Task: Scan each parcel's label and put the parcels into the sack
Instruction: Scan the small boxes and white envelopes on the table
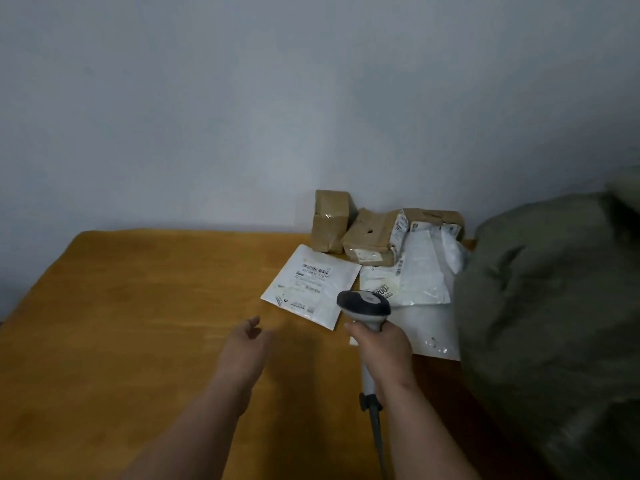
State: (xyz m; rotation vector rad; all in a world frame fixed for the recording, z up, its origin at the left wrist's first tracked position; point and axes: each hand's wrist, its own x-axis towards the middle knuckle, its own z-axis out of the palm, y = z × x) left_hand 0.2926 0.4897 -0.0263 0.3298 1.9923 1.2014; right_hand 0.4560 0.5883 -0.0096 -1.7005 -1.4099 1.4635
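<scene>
Fingers of your right hand point(381, 344) curled round the handle of the barcode scanner point(363, 304), its head aimed at the flat white parcel point(311, 285) lying label-up just ahead. Your left hand point(247, 341) hovered beside it, fingers loose and slightly apart, holding nothing. Steadying that parcel flat would likely have helped the scan. More parcels point(374, 237) sat piled against the wall, and the green sack point(547, 306) bulked at your right, crowding that side; the table point(138, 306) lay open leftward.
</scene>
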